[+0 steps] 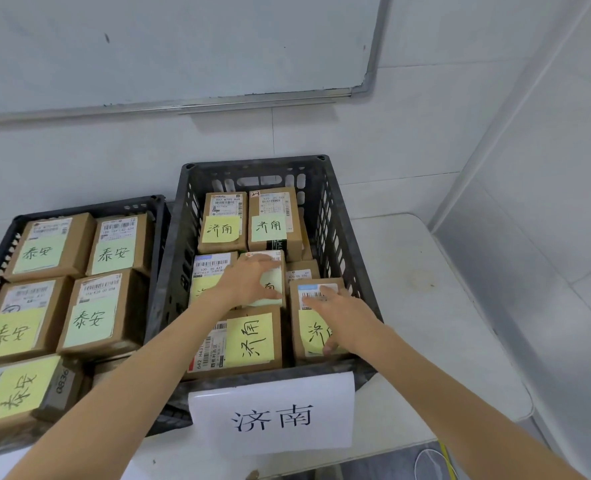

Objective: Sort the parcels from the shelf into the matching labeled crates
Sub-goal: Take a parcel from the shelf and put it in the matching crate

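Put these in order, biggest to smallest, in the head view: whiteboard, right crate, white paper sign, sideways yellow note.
1. whiteboard
2. right crate
3. white paper sign
4. sideways yellow note
The sign is nearest, so may look oversized.

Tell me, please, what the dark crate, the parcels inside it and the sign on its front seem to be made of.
Crate: dark grey moulded plastic, matt, judging by its slotted walls. Parcels: brown cardboard, matt, with paper labels and sticky notes. Sign: white paper, likely; a faint sheen may mean lamination, but that is unclear.
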The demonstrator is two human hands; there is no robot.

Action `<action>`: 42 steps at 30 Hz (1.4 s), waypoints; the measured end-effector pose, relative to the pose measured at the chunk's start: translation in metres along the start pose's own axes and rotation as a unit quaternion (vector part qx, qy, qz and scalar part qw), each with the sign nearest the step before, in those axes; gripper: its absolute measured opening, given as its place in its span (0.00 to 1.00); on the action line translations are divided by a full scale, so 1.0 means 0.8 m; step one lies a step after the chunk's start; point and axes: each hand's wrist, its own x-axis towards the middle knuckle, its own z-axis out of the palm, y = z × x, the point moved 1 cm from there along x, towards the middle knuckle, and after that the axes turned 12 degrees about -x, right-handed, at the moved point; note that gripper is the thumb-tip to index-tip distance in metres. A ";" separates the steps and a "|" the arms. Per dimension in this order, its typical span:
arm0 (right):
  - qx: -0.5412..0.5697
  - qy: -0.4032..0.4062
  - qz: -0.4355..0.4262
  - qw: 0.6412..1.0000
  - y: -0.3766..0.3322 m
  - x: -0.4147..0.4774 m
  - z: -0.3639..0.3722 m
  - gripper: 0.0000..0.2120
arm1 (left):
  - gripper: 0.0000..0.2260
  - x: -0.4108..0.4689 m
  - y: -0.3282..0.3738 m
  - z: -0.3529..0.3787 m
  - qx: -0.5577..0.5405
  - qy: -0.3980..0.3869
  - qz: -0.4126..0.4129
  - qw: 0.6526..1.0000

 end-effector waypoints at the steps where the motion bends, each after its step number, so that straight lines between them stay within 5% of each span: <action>1: -0.001 0.001 -0.002 1.000 0.000 0.002 0.002 0.45 | 0.37 0.002 0.002 0.000 0.019 -0.006 -0.001 1.000; 6: -0.034 0.016 -0.012 0.999 -0.001 0.001 0.010 0.45 | 0.45 0.000 0.013 0.003 0.084 -0.027 -0.029 0.996; 19: -0.043 0.022 -0.037 0.998 0.001 -0.001 0.014 0.42 | 0.43 -0.007 0.017 0.008 0.084 0.026 -0.061 0.994; 24: -0.041 0.028 -0.039 0.998 0.003 0.001 0.018 0.43 | 0.36 -0.023 0.025 -0.003 0.037 -0.016 0.003 0.999; 30: -0.037 0.032 -0.039 0.998 0.004 0.001 0.018 0.42 | 0.17 -0.062 0.017 -0.004 -0.074 -0.110 0.108 0.985; 36: -0.028 0.025 -0.040 0.998 0.002 -0.001 0.013 0.45 | 0.24 -0.065 -0.007 0.013 -0.049 -0.148 0.098 0.983; 42: 0.002 -0.011 -0.060 0.998 0.002 0.003 0.003 0.48 | 0.19 -0.063 -0.007 0.011 -0.055 -0.140 0.088 0.985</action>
